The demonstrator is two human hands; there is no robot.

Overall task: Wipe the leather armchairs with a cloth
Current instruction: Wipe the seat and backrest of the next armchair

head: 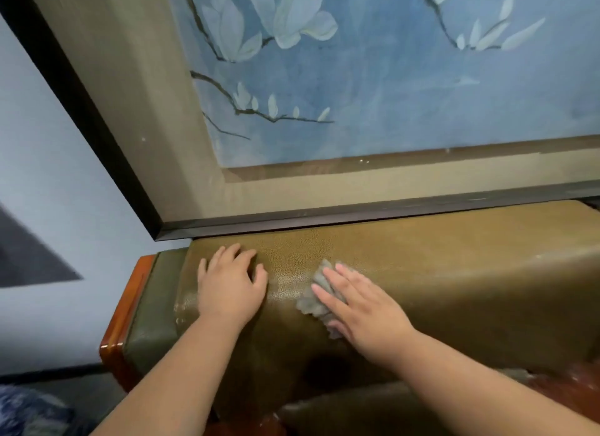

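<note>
Furthest left, beyond the left hand (230, 284), a pale wall (48, 163) carries a dark triangular shape, and a patch of blue-and-white patterned fabric (29, 413) shows in the bottom corner. Just left of that hand runs the polished wooden trim (125, 306) of the armchair (454, 273), edged by a strip of darker green leather. The left hand lies flat on the rounded top of the chair's back, fingers spread and relaxed, gripping nothing, its fingertips reaching toward the wall side. Between the two hands is a stretch of bare, pebbled olive-brown leather with a faint sheen. To the right of it, the right hand (360, 306) presses a small grey cloth (316, 294) against the leather with straight, extended fingers; the cloth is bunched under the palm and pokes out past the fingers on the side nearer the left hand. Above and behind both hands, a large picture (373, 78) in a dark frame (357, 210) stands just beyond the chair's top edge, showing white blossoms on thin branches over a blue ground. Right of the right hand, the leather back runs on to the edge of view.
</note>
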